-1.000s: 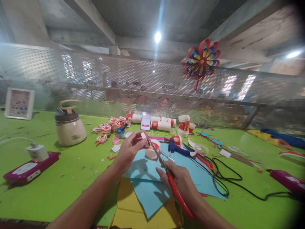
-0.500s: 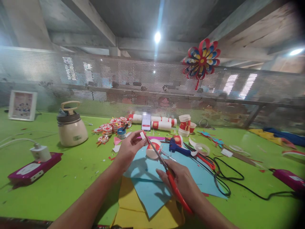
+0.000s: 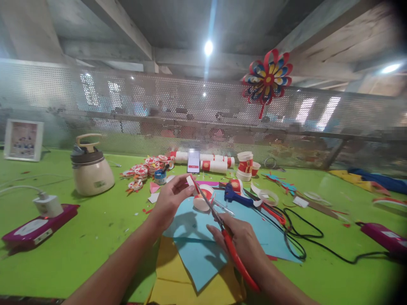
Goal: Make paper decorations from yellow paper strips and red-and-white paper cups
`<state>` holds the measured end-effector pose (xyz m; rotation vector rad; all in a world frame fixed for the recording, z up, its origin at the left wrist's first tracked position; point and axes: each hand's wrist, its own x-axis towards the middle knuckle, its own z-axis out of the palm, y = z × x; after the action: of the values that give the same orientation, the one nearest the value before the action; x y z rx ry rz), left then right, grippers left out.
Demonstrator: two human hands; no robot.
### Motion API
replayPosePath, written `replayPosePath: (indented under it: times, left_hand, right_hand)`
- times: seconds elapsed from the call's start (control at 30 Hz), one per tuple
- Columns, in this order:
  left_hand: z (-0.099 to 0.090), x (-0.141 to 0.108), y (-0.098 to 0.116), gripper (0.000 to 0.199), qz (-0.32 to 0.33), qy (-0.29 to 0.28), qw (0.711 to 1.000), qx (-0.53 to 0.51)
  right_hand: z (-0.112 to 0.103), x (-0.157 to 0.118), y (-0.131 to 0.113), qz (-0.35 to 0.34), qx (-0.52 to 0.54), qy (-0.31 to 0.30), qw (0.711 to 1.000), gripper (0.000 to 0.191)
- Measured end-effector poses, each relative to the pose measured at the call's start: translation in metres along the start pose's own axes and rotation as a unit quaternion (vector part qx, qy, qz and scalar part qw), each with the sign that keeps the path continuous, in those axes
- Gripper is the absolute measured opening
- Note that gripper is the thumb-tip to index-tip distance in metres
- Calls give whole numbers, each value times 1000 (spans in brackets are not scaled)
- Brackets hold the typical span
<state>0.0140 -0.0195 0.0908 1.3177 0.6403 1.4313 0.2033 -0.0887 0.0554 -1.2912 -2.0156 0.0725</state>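
the left hand (image 3: 176, 192) has thumb and fingers clamped together on a red-and-white scrap (image 3: 191, 183), raised in front of the person at about eleven o'clock from the cup (image 3: 200, 204). the right hand (image 3: 240, 233), at four o'clock from that cup, has its fingers wrapped on the red handles of the scissors (image 3: 227, 241); their blades slant up toward ten to eleven o'clock and reach the scrap's edge, though i cannot tell whether they bite into it. the cup sits partly behind the blades, on blue paper (image 3: 184, 226), with yellow paper (image 3: 171, 271) showing from under the blue toward seven o'clock. taking the cup as the dial's centre, a blue glue gun (image 3: 237, 197) lies at three o'clock, with a red-handled second pair (image 3: 276, 215) just beyond. stacked cups (image 3: 244, 167) stand at two, and the phone (image 3: 193, 163) leans near twelve, by a lying row of white-and-red cups (image 3: 214, 166). the blue jar (image 3: 160, 178) is at ten, and just past it are piled red-and-white discs (image 3: 141, 170). farther out on the green worktop (image 3: 95, 245), the flask (image 3: 93, 176) is just past nine and a purple power strip (image 3: 40, 228) just before nine. the paper flower (image 3: 269, 79) hangs high at one, before the mesh screen (image 3: 178, 97).
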Motion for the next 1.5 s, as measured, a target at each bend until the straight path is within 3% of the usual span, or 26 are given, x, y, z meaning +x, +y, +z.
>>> replayPosePath:
  times: [0.13,0.93,1.5]
  left_hand:
    - [-1,0,0,29,6,6,1000,-20]
    - [-2,3,-1,34,1,22,1000,4]
    - [-4,2,1,36,-4,13,1000,-2]
  right_hand:
    - [0,0,-2,-2,-2,-1,1000,25]
    - [-4,3,-5,-21,6,3,1000,19]
    - [2,0,-2,8,-6,1,1000,22]
